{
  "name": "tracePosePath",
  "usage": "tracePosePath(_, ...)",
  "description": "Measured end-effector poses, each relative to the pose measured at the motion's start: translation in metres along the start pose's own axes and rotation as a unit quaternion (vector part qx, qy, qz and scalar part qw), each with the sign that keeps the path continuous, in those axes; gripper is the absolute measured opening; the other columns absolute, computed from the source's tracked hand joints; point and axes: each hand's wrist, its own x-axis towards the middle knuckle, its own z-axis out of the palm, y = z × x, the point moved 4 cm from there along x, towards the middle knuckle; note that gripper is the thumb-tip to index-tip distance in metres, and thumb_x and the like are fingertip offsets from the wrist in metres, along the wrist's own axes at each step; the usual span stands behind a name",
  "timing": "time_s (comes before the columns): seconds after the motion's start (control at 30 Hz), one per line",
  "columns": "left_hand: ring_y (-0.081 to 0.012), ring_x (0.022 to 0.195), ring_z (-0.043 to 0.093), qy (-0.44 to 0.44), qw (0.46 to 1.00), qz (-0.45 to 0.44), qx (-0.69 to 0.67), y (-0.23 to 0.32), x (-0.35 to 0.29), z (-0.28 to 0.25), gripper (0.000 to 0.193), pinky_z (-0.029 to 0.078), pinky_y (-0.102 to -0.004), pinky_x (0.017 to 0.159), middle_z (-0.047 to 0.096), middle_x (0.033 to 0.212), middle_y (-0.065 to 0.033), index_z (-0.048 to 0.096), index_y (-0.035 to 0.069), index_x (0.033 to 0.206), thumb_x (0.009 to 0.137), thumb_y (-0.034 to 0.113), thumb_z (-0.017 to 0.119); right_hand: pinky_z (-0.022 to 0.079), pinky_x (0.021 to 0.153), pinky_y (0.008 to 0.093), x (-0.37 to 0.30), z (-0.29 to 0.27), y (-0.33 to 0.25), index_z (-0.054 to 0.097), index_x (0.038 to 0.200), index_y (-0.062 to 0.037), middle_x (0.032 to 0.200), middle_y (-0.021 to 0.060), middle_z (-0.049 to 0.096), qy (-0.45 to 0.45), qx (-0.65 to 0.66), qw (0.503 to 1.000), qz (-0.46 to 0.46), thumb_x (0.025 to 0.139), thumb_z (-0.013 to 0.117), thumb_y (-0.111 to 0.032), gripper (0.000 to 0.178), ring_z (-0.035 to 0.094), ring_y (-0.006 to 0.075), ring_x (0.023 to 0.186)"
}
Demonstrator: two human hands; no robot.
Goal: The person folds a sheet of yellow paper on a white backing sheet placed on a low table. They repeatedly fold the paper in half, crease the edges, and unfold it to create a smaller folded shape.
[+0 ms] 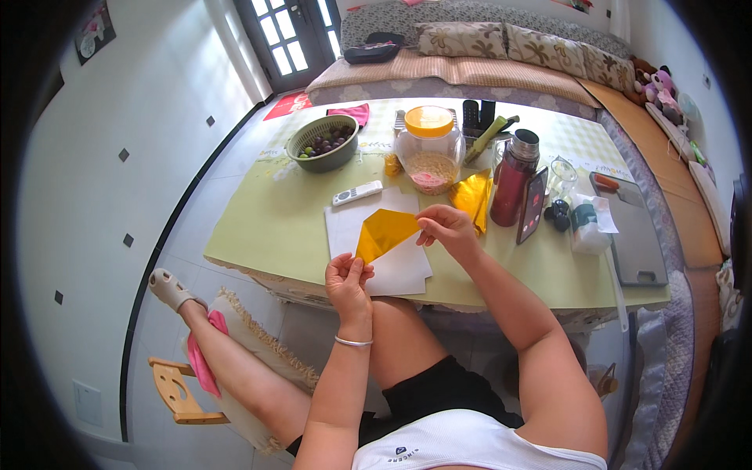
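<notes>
A folded sheet of shiny gold paper (385,233) is held up between my two hands, above the near edge of the table. My left hand (349,280) pinches its lower left corner. At its upper right corner, my right hand (448,230) grips it between thumb and fingers. Beneath it lie white paper sheets (348,227) on the tabletop. Another piece of gold paper (472,197) rests beyond my right hand, beside the red thermos (515,176).
A bowl of grapes (323,144), a remote control (357,193) and a yellow-lidded jar (430,149) stand on the table (258,227). To the right are a propped phone (532,205), a tissue pack (589,225) and a cutting board (638,243). A wooden chair (182,392) is at lower left.
</notes>
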Motion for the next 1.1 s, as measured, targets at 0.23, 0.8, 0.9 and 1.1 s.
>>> tracePosePath(0.23,-0.0119,0.068,0.064,0.007,0.999,-0.036,0.022,-0.005,0.002,-0.004,0.029,0.056,-0.0234,0.062,0.065,0.084,-0.005,0.061,-0.001,0.123,0.094,0.0,0.062,0.055,0.062,0.0228,0.005,-0.011,-0.002,0.062,0.117,0.0004,0.09,0.0056,0.068,0.003,0.01,1.0,0.026,0.1,0.06,-0.014,0.022,0.073,0.016,0.074)
tracePosePath(0.8,-0.022,0.075,0.074,-0.012,0.988,-0.052,0.142,0.004,-0.005,0.013,0.017,0.057,-0.0243,0.058,0.072,0.094,-0.0116,0.063,-0.004,0.112,0.097,0.004,0.06,0.055,0.055,0.0231,0.009,-0.031,0.005,0.067,0.099,-0.0013,0.082,0.0045,0.07,0.014,-0.019,0.988,0.155,0.092,0.071,-0.015,0.016,0.074,0.016,0.07)
tracePosePath(0.9,-0.0233,0.077,0.074,-0.013,0.987,-0.056,0.15,0.001,-0.004,0.009,0.017,0.058,-0.0253,0.058,0.072,0.094,-0.013,0.064,-0.005,0.11,0.096,0.004,0.062,0.054,0.053,0.0228,0.009,-0.032,0.006,0.067,0.098,-0.0014,0.081,0.0047,0.07,0.018,-0.025,0.989,0.143,0.092,0.071,-0.014,0.015,0.073,0.0159,0.068)
tracePosePath(1.1,-0.0237,0.075,0.074,-0.008,0.988,-0.057,0.142,-0.004,-0.001,0.004,0.017,0.059,-0.0262,0.059,0.072,0.093,-0.0143,0.065,-0.005,0.109,0.095,0.005,0.064,0.055,0.053,0.0223,0.01,-0.032,0.009,0.067,0.099,-0.001,0.083,0.0053,0.07,0.025,-0.01,0.989,0.145,0.092,0.07,-0.013,0.014,0.074,0.0168,0.068)
